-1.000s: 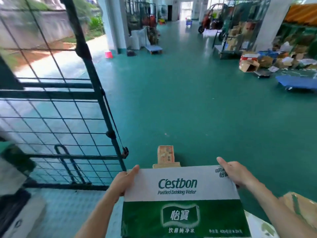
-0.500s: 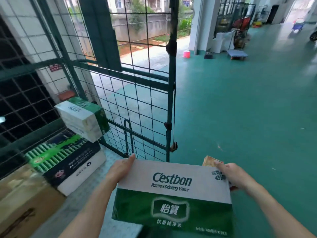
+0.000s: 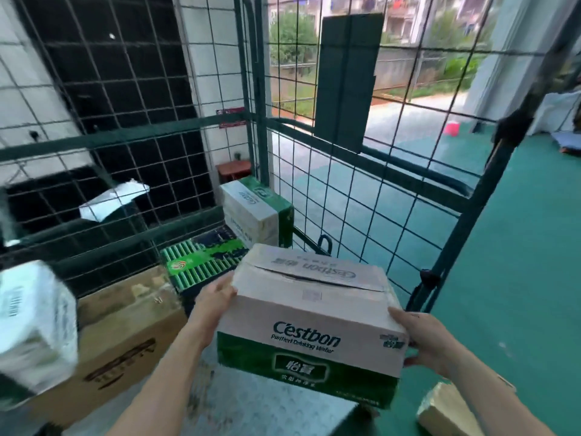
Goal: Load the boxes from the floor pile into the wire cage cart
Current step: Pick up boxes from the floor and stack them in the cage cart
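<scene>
I hold a white and green C'estbon water box (image 3: pixel 309 328) between both hands, above the metal floor (image 3: pixel 251 407) of the wire cage cart (image 3: pixel 361 196). My left hand (image 3: pixel 217 294) presses its left side, my right hand (image 3: pixel 427 341) grips its right front corner. Inside the cart, a similar C'estbon box (image 3: pixel 254 212) stands in the far corner, on a dark box printed with green bottles (image 3: pixel 201 259). A brown carton (image 3: pixel 125 335) lies to the left.
A blurred white package (image 3: pixel 34 322) sits at the left edge over the brown carton. Another carton corner (image 3: pixel 446 410) lies on the green floor (image 3: pixel 518 278) at the lower right. The cart's right post (image 3: pixel 490 184) stands just beyond the held box.
My view has swung left, into the cart. The box has tipped so its top flap now shows, and it has moved in over the cart floor.
</scene>
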Motion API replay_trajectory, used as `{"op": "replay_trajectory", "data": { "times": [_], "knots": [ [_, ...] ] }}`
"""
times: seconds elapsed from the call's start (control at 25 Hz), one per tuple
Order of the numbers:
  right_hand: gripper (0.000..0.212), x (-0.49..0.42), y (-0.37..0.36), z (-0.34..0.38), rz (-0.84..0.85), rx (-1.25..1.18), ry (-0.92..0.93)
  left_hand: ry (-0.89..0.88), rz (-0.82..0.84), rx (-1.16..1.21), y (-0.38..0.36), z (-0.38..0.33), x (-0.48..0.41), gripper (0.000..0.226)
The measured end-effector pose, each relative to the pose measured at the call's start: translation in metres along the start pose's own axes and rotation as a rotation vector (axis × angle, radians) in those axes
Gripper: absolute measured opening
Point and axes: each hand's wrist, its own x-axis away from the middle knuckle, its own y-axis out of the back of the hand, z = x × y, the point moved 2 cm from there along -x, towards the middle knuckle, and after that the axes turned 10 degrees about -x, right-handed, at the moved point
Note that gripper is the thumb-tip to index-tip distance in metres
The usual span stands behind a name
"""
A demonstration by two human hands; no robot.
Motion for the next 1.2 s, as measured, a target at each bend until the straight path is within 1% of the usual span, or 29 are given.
{"op": "replay_trajectory", "data": {
  "times": [0.08, 0.16, 0.28, 0.4, 0.56, 0.72, 0.84, 0.92, 1.04, 1.12, 1.2],
  "knots": [
    [0.036, -0.012, -0.038, 0.011, 0.058, 0.032, 0.006, -0.019, -0.015, -0.047, 0.027, 0.009, -0.022, 0.040],
    [0.036, -0.024, -0.077, 0.018, 0.093, 0.035, 0.007, -0.004, -0.036, -0.037, 0.054, 0.022, -0.044, 0.045],
    [0.029, -0.034, -0.126, 0.020, 0.102, -0.024, 0.015, 0.038, -0.105, 0.036, 0.088, 0.040, -0.068, 0.051],
    [0.026, -0.045, -0.173, 0.025, 0.115, -0.026, 0.022, 0.124, -0.205, 0.117, 0.121, 0.062, -0.080, 0.049],
    [0.029, -0.060, -0.237, 0.034, 0.186, 0.011, 0.042, 0.200, -0.264, 0.208, 0.158, 0.097, -0.084, 0.044],
    [0.031, -0.076, -0.287, 0.034, 0.275, -0.002, -0.025, 0.262, -0.338, 0.281, 0.188, 0.132, -0.085, 0.042],
    [0.031, -0.094, -0.320, 0.028, 0.310, -0.027, -0.120, 0.294, -0.413, 0.314, 0.203, 0.160, -0.084, 0.063],
    [0.031, -0.104, -0.338, 0.025, 0.329, -0.060, -0.180, 0.312, -0.443, 0.318, 0.207, 0.175, -0.086, 0.067],
    [0.030, -0.119, -0.359, 0.029, 0.357, -0.105, -0.235, 0.320, -0.439, 0.395, 0.211, 0.173, -0.086, 0.066],
    [0.026, -0.126, -0.370, 0.038, 0.373, -0.128, -0.247, 0.314, -0.453, 0.357, 0.209, 0.163, -0.090, 0.062],
    [0.024, -0.135, -0.376, 0.048, 0.394, -0.173, -0.270, 0.321, -0.485, 0.329, 0.205, 0.152, -0.097, 0.068]
  ]
}}
